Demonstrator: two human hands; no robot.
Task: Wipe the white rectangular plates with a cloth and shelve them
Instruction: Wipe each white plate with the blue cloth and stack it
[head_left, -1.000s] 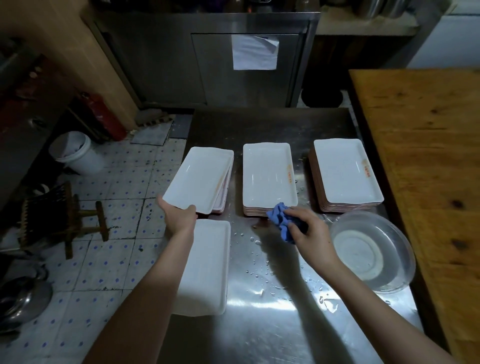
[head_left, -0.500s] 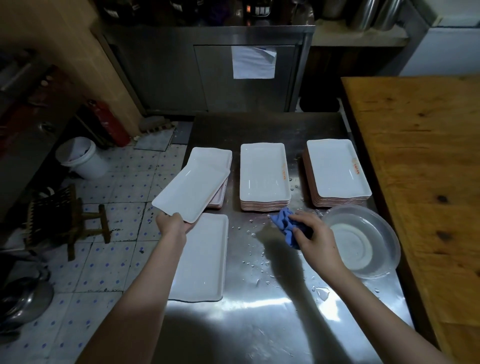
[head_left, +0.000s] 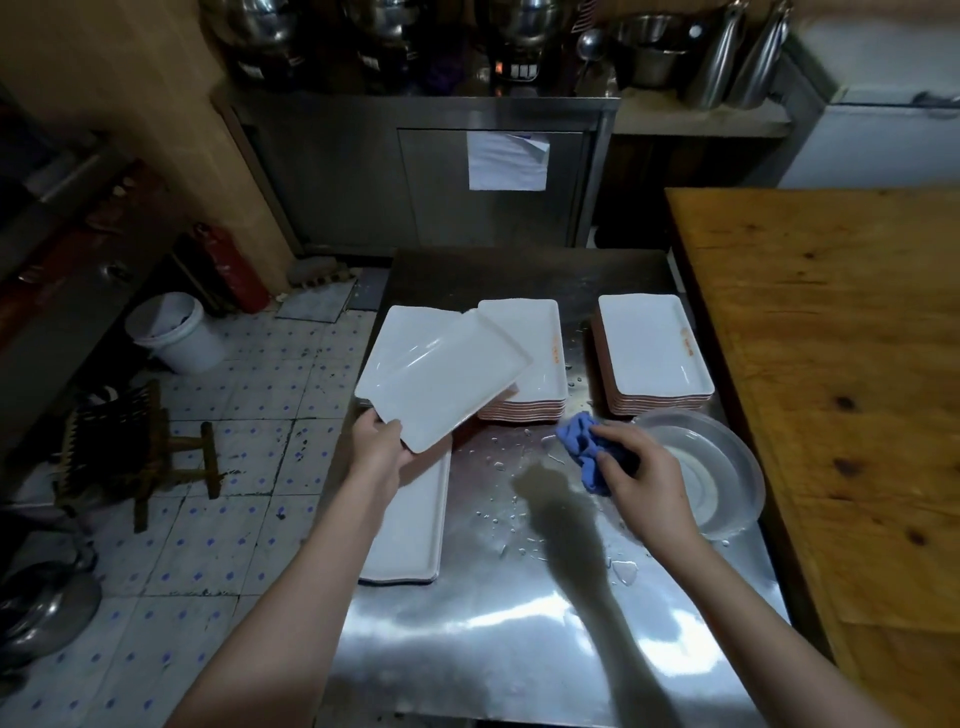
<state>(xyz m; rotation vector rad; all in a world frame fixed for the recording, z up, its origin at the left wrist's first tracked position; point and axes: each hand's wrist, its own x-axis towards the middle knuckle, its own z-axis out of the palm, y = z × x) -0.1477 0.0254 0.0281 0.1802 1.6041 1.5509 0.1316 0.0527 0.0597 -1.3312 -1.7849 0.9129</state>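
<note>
My left hand (head_left: 378, 446) grips the near corner of a white rectangular plate (head_left: 441, 379), lifted and tilted above the steel table (head_left: 493, 639). It hangs over the left stack (head_left: 402, 327) and partly hides the middle stack (head_left: 540, 364). A third stack of white plates (head_left: 654, 353) stands at the right. Another white plate (head_left: 410, 519) lies flat near the table's left edge, under my left wrist. My right hand (head_left: 641, 480) holds a crumpled blue cloth (head_left: 584, 449) just above the wet table.
A clear bowl of water (head_left: 711, 467) sits right of my right hand. A wooden table (head_left: 841, 395) borders the right side. Left of the steel table are tiled floor, a white bucket (head_left: 174, 332) and a wooden stool (head_left: 140, 441). A steel cabinet (head_left: 441, 182) stands behind.
My left hand has lifted the plate off the left stack and swung it rightward, over the middle stack. My right hand with the cloth has stayed roughly in place.
</note>
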